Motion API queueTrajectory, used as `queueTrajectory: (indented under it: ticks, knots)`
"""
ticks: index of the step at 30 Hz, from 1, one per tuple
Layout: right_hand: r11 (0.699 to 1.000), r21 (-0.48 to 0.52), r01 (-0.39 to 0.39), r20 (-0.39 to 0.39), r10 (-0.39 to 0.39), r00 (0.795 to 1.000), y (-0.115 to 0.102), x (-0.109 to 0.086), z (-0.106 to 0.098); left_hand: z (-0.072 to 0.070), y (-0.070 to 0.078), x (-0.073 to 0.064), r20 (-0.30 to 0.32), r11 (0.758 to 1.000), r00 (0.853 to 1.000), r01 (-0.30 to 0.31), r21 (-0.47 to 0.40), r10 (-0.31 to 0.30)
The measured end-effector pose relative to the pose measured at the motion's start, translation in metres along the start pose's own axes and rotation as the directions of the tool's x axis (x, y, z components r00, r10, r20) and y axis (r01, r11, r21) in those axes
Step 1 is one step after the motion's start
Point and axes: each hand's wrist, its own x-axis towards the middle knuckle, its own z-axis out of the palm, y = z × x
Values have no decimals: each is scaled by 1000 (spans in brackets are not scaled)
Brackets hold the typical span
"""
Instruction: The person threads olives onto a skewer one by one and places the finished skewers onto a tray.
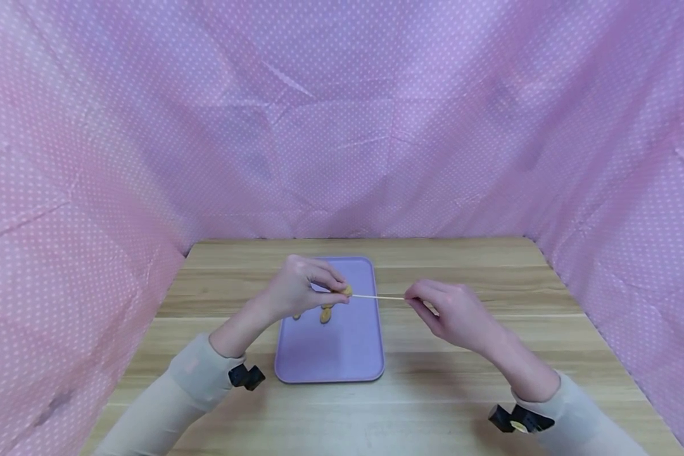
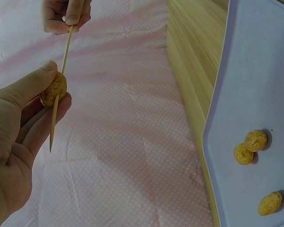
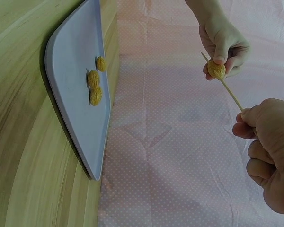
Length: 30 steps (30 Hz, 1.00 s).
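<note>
Over one tray (image 1: pixel 330 362) on the bench (image 1: pixel 216 304), the left hand (image 1: pixel 304 285) pinches one potato (image 2: pixel 51 88); the right hand (image 1: pixel 453 310) grips one skewer (image 2: pixel 53 124) passing through it. Three more potatoes (image 2: pixel 255 140) lie on the tray.

Pink dotted cloth (image 1: pixel 342 139) hangs behind and beside a wood-grained table (image 1: pixel 433 373).
</note>
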Motion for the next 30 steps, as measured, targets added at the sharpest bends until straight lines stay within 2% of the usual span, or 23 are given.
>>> queueTrajectory:
  ticks: [15, 18, 22, 24, 26, 30]
  knots:
    - [996, 55, 65, -16, -64, 998, 26, 0, 16, 21, -7, 0, -54, 997, 996, 74, -19, -75]
    - [998, 56, 42, 43, -45, 998, 28, 3, 17, 21, -10, 0, -30, 989, 989, 146, -22, -147]
    - [999, 36, -5, 179, -2, 984, 31, 6, 13, 24, -13, 1, 62, 964, 963, 264, -15, -262]
    - [1000, 6, -6, 226, 4, 974, 33, 6, 10, 25, -13, 2, 101, 958, 953, 288, -4, -286]
    - [1000, -23, 15, 243, -9, 970, 35, 6, 10, 27, -13, 1, 112, 958, 951, 288, 5, -286]
    - [997, -51, 57, 226, -44, 973, 38, 5, 14, 27, -15, 0, 86, 972, 969, 224, 69, -230]
